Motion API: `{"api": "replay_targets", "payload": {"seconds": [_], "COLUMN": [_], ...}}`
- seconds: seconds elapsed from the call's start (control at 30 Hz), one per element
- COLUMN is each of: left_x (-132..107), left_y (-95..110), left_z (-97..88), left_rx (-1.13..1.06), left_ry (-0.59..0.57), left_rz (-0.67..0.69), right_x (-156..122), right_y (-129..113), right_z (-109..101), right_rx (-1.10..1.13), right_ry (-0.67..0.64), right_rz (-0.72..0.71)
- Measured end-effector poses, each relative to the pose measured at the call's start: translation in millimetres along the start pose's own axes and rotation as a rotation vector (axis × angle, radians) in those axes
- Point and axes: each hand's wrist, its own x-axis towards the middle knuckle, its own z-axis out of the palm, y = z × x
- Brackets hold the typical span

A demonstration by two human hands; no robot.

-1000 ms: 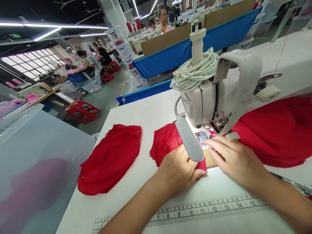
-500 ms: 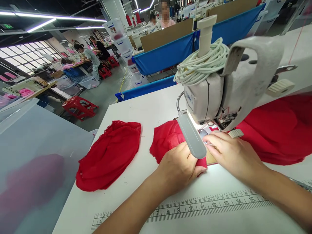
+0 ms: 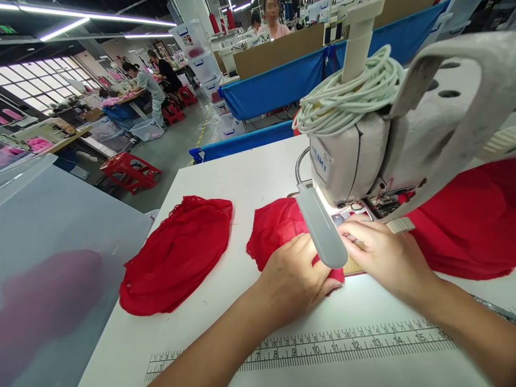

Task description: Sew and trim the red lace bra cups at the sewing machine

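A red fabric piece (image 3: pixel 274 223) with a scalloped edge lies under the sewing machine head (image 3: pixel 342 161). My left hand (image 3: pixel 296 274) is closed on its near edge, thumb below and fingers curled over the cloth. Close to the needle area, my right hand (image 3: pixel 374 242) has its thumb and forefinger pinched together. What sits between those fingertips is too small and partly covered to make out. A grey lamp arm (image 3: pixel 322 226) hangs over the cloth and hides part of it and some left fingertips.
Another red lace-edged piece (image 3: pixel 177 258) lies to the left on the white table. More red cloth (image 3: pixel 463 226) is right of the machine. A printed ruler (image 3: pixel 346 344) runs along the front. A translucent bin (image 3: pixel 72 258) stands at left; a red stool (image 3: pixel 131 172) is beyond.
The view has shifted slightly, so the machine head appears larger and further right. Both hands keep nearly the same place and hold at the cloth.
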Motion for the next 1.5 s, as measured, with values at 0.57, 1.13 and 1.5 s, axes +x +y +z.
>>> {"api": "replay_targets", "payload": {"seconds": [0.57,1.13,1.5], "left_x": [0.3,-0.6,-2.1], "left_y": [-2.3,-3.5,-4.1], "left_z": [-0.1,2.5,2.9], "left_rx": [-0.002,0.015,0.021], "left_ry": [0.006,0.049,0.05], "left_rz": [0.012,0.023,0.021], "right_x": [6.0,1.2,3.6], "right_y": [4.7,0.2,2.2], "right_z": [-1.7,-0.2,1.6], "right_rx": [0.109,0.014,0.069], "right_ry": [-0.137,-0.001,-0.007], "right_rz": [0.072,-0.011,-0.018]}}
